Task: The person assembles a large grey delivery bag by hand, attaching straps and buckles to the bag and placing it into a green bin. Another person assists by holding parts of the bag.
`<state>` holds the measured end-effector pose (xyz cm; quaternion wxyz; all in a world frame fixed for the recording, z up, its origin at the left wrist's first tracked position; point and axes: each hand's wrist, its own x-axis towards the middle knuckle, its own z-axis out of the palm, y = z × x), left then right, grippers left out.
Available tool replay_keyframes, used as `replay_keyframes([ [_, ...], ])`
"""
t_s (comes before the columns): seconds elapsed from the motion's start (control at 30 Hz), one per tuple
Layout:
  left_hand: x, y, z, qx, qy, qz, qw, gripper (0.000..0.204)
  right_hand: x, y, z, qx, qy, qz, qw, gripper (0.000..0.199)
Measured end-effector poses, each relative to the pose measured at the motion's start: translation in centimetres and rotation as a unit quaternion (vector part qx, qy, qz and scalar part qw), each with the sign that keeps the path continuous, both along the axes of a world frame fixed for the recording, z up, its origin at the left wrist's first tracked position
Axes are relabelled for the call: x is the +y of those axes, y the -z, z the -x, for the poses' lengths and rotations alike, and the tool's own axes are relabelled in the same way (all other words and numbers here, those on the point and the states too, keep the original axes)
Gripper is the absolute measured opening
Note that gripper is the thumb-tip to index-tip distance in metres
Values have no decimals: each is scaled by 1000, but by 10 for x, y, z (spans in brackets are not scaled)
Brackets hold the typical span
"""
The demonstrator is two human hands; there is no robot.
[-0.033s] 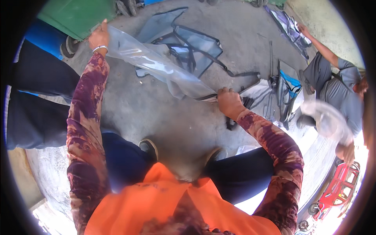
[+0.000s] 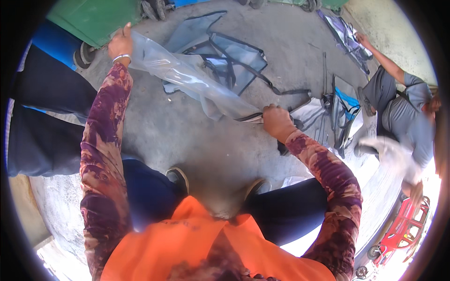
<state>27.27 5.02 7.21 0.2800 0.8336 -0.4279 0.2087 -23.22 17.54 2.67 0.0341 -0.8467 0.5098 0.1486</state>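
Note:
A long piece of clear plastic sheet [image 2: 187,77] is stretched between my two hands above the concrete floor. At its far left end, my left hand [image 2: 121,44] is closed on the plastic, with a bracelet at the wrist. My right hand [image 2: 278,122] grips the opposite, nearer end, where a dark edging strip shows. Beyond the sheet lie clear plastic pieces with black trim [image 2: 241,56] and a black strap [image 2: 276,89], partly hidden behind it. Right of my right hand rests a pale, black-trimmed piece [image 2: 309,112].
Green wheeled bins [image 2: 91,18] stand at the far left, near a person's dark-trousered legs [image 2: 51,112]. A blue and black bag-like item [image 2: 347,107] lies at the right. A co-worker in grey [image 2: 408,112] crouches beside it, handling a purple-trimmed item [image 2: 344,37] and a blurred whitish one.
My hands keep their hold, and the sheet has hardly moved. At the right, the blurred whitish item by the co-worker has shifted slightly.

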Motion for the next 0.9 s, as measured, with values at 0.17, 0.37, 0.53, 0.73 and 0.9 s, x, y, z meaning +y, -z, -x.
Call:
replay_keyframes([
  [0.17, 19, -88, 138, -154, 324, 146, 922, 52, -56, -22, 1, -65, 60, 80, 993, 14],
  [0.37, 89, -31, 326, -20, 541, -280, 793, 55, -82, -74, -6, -269, 48, 124, 954, 21],
  [0.53, 38, 19, 319, 202, 490, -178, 829, 15, -57, -96, 5, -250, 3, 209, 945, 34],
  [0.73, 22, 11, 331, 248, 523, -86, 811, 24, -79, -93, 0, -514, 362, -174, 758, 78],
  [0.9, 37, 2, 340, 256, 506, -162, 808, 27, -122, -73, 5, -565, 410, -41, 715, 84],
])
